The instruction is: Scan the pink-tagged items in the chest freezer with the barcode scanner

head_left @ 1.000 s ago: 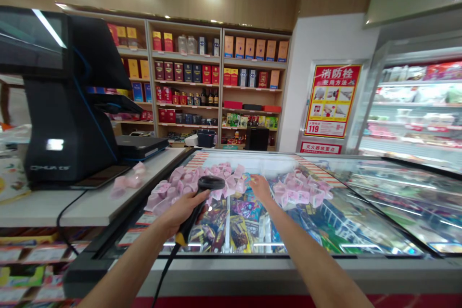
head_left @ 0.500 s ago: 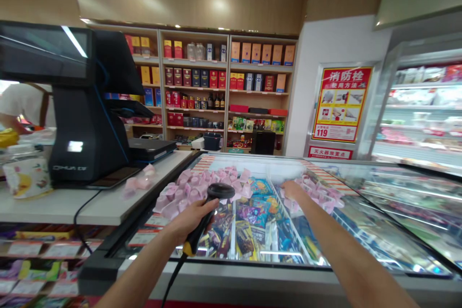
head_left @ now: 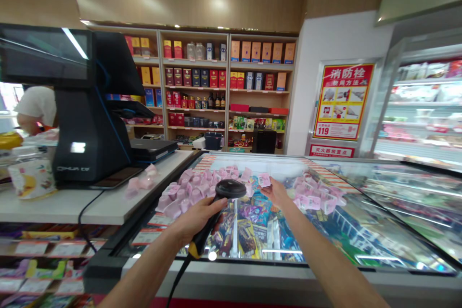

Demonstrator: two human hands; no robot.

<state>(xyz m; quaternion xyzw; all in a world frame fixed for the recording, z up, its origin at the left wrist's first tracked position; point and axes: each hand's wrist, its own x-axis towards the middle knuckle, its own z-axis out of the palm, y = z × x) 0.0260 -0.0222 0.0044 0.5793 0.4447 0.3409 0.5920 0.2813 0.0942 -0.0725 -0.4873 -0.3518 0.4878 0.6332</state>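
Observation:
My left hand [head_left: 205, 216] is wrapped round the handle of a black and yellow barcode scanner [head_left: 231, 188], its head tilted toward the right. Between the fingers of my right hand [head_left: 277, 193] is a small pink cup [head_left: 264, 180], its flat printed face turned toward the scanner head. Under both hands lies the glass top of a chest freezer [head_left: 252, 159]. A large heap of pink cups [head_left: 193, 187] sits on the glass at the left. To the right of my right hand lies a smaller heap of the same cups [head_left: 314, 195].
A black cash register [head_left: 90, 120] stands on a white counter [head_left: 97, 209] at the left, with a few pink cups [head_left: 139, 184] beside it. Colourful packets [head_left: 252, 221] show through the glass. Behind are shelves of boxes [head_left: 227, 74]. A person [head_left: 36, 110] is at the far left.
My right hand has moved left from the right heap, bringing a pink cup over the middle of the freezer. The scanner in my left hand has shifted slightly right and up.

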